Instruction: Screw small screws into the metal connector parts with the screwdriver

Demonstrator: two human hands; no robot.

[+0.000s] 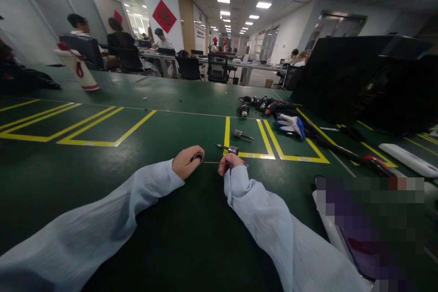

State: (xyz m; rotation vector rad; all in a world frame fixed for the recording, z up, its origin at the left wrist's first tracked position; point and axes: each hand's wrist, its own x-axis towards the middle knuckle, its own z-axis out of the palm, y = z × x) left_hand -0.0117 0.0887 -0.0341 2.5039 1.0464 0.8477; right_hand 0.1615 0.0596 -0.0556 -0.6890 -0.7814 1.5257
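My left hand point(187, 163) is closed around a round metal part point(197, 157), whose dark open end faces right. Opposite it, my right hand point(231, 162) pinches a thin straight rod-like tool point(210, 162). The tool's tip points left at the metal part; whether they touch I cannot tell. Just beyond my right hand lies a metal cylinder with a thin shaft point(228, 148), its shaft pointing left. A similar shafted cylinder point(242, 135) rests a little farther back, shaft to the right.
Yellow tape outlines mark the green table point(164, 219). Dark cables and metal parts point(255, 104) lie near a blue-and-white glove point(290, 125). A phone point(359, 251) sits at the lower right, a black monitor point(342, 68) behind. At the far left stands a white cup point(79, 69). People sit beyond.
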